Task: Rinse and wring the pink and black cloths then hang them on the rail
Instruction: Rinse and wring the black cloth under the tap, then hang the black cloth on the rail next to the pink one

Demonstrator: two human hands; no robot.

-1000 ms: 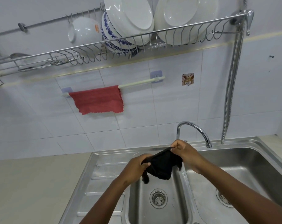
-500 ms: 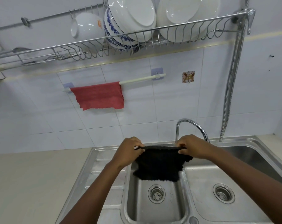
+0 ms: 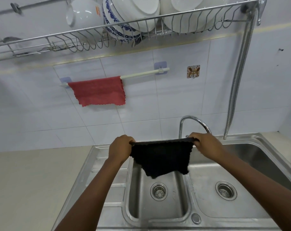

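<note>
The black cloth hangs spread out over the small left sink basin. My left hand grips its top left corner and my right hand grips its top right corner, stretching the upper edge taut. The pink cloth is draped over the left half of the white rail on the tiled wall above. The rail's right half is bare.
A curved steel tap stands just behind my right hand. The larger right basin lies to the right, a beige counter to the left. Overhead, a wire dish rack holds bowls and plates. A metal hose hangs at right.
The black cloth went from bunched between my hands to spread flat. My hands moved apart and rose slightly, each holding a top corner.
</note>
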